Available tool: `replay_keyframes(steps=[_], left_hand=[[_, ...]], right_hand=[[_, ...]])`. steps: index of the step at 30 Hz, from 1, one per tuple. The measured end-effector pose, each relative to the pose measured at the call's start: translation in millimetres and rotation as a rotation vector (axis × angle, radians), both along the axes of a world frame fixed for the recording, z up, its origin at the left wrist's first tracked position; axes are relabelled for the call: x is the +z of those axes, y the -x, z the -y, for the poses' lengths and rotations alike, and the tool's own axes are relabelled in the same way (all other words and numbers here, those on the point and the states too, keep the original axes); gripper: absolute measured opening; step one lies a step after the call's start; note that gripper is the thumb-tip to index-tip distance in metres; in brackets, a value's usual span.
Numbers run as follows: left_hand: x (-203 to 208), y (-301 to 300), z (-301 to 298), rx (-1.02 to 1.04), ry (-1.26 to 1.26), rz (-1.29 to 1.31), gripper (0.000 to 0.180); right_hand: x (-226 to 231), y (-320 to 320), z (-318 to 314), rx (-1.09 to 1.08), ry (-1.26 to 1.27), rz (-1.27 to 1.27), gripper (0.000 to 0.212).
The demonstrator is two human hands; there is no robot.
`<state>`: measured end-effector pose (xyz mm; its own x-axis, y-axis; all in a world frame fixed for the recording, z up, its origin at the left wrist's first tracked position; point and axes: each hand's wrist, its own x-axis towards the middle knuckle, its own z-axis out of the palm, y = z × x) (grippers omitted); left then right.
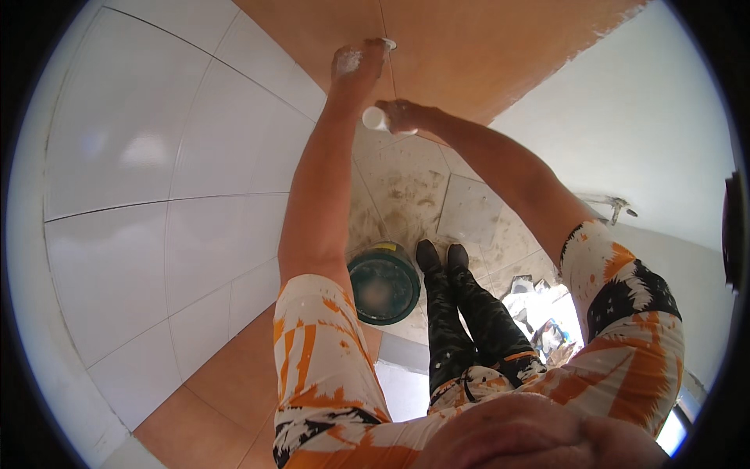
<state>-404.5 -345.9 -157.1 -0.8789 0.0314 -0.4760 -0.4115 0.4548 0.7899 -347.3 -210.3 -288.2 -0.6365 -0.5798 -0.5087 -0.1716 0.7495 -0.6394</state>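
My left hand (358, 64) reaches up to the orange-brown tiled wall (469, 47), its fingers bunched at a vertical joint between two tiles. A small white piece or dab (389, 44) shows at its fingertips; what it is I cannot make out. White paste is smeared over the back of this hand. Lower and to the right, my right hand (402, 116) is closed round a white cylindrical container (375, 119), its round pale end facing me. The container is held close to the wall, just below my left hand.
Glossy white tiles (117, 133) cover the wall on my left. A dark green bucket (383, 286) of cloudy liquid stands by my boots (437, 254) on the dusty floor. A tap (617, 208) sticks out at the right, above scattered wrappers or bags (551, 336).
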Motion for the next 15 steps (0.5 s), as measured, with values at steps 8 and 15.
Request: replay_keyframes(steps=[8,15], left_hand=[[7,-10,17,-0.074,0.151,-0.121,0.012],[10,-5,-15,-0.298,0.691,-0.653,0.013]], right_hand=[[2,50,61,0.135,-0.142,0.077,0.086],[-86,83,37,-0.050,0.024,0.063,0.072]])
